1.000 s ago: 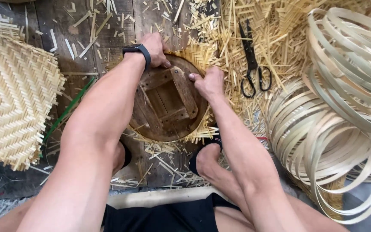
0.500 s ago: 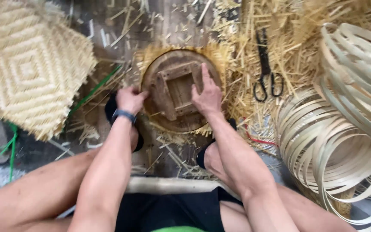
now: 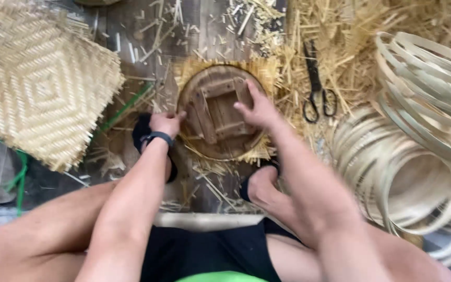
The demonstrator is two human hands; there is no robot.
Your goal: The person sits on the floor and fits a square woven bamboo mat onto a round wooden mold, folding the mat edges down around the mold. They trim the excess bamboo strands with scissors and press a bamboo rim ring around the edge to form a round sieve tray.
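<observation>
A round dark wooden mould (image 3: 217, 112) with a square frame on top lies on the floor between my feet, with a fringe of woven bamboo strips (image 3: 259, 68) sticking out around its rim. My left hand (image 3: 165, 123), with a black band on the wrist, pinches the strips at the mould's left edge. My right hand (image 3: 257, 109) presses flat on the right side of the wooden frame, fingers spread.
A large square woven bamboo mat (image 3: 37, 83) lies at the left. Black scissors (image 3: 317, 86) rest on straw offcuts to the right of the mould. A heap of bamboo hoops (image 3: 418, 156) fills the right side. Green cord (image 3: 19, 175) lies near the mat.
My left hand has come from the mould's far rim down to its left edge. My right hand has shifted onto the frame's right side. The view has drifted slightly.
</observation>
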